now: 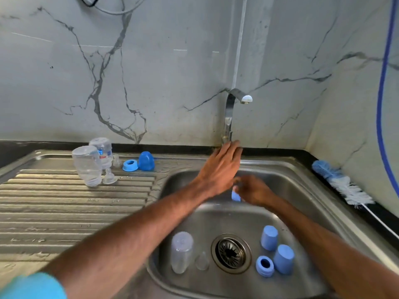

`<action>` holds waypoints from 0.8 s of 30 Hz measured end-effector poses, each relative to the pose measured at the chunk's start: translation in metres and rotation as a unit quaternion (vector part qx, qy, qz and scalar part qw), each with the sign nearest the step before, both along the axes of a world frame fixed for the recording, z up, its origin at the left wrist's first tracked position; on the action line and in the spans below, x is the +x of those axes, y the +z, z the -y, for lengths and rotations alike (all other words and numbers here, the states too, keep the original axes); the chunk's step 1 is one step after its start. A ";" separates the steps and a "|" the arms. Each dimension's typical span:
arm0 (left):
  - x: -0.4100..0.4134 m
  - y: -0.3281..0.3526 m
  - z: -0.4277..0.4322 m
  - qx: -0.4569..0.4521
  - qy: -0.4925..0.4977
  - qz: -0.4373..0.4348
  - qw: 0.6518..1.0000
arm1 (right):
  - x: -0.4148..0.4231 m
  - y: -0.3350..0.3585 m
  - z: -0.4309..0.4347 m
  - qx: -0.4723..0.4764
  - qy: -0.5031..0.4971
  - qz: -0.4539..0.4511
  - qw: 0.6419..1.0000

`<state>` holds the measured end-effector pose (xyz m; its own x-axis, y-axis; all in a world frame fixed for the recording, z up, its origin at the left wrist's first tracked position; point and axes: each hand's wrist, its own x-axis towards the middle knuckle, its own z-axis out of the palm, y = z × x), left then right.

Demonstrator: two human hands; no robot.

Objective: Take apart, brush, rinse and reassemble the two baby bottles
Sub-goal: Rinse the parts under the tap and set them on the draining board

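Our flat left hand [224,162] touches the curved steel tap [228,113] mid-frame. Our right hand [255,190] grips a small blue plastic part [235,196], which a sudden gush might dislodge.

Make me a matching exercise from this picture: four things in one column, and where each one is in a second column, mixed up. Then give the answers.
Column A
1. bottle brush
2. left hand
3. right hand
4. blue dome cap

Column B
a. on the drainboard, beside a blue ring
b. at the foot of the tap
c. on the dark counter, right of the sink
d. over the sink, gripping a small blue piece

Pairs: 1-c, 2-b, 3-d, 4-a
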<state>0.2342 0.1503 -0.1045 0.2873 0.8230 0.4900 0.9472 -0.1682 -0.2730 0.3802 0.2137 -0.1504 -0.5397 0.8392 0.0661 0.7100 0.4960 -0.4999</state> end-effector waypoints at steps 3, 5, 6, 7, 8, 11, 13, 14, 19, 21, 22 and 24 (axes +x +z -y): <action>0.004 0.025 -0.037 0.031 0.040 -0.145 0.988 | 0.002 0.015 0.001 -0.084 -0.045 -0.240 0.966; 0.001 0.032 -0.053 0.010 0.069 -0.218 0.974 | 0.002 0.022 0.003 -0.114 -0.078 -0.322 0.936; -0.003 0.032 -0.057 -0.006 0.089 -0.244 0.966 | 0.000 0.024 0.005 -0.122 -0.090 -0.355 0.922; -0.007 0.031 -0.058 -0.016 0.107 -0.260 0.959 | -0.002 0.025 0.007 -0.125 -0.098 -0.381 0.911; -0.011 0.028 -0.058 -0.019 0.118 -0.270 0.955 | -0.004 0.025 0.010 -0.123 -0.106 -0.395 0.904; -0.023 0.020 -0.055 -0.012 0.114 -0.234 0.966 | -0.012 0.022 0.020 -0.125 -0.124 -0.402 0.899; -0.031 0.013 -0.051 -0.026 0.118 -0.142 0.982 | -0.015 0.023 0.024 -0.127 -0.132 -0.399 0.899; -0.034 0.008 -0.048 -0.038 0.118 -0.084 0.989 | -0.016 0.025 0.025 -0.120 -0.141 -0.398 0.899; -0.035 0.004 -0.036 -0.129 0.086 0.080 0.985 | -0.019 0.027 0.023 -0.036 -0.193 -0.345 0.918; -0.029 0.009 -0.030 -0.178 0.068 0.153 0.970 | -0.020 0.024 0.025 0.005 -0.189 -0.328 0.926; -0.027 0.007 -0.025 -0.191 0.057 0.202 0.959 | -0.020 0.023 0.027 0.020 -0.179 -0.317 0.931; -0.021 -0.011 -0.013 -0.177 0.028 0.324 0.929 | -0.018 0.022 0.027 0.040 -0.157 -0.304 0.939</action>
<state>0.2129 0.1630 -0.1150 -0.0219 0.9703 0.2409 0.9032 -0.0841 0.4210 0.3622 0.1864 -0.1280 -0.1092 0.9300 0.3509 0.4223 0.3630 -0.8306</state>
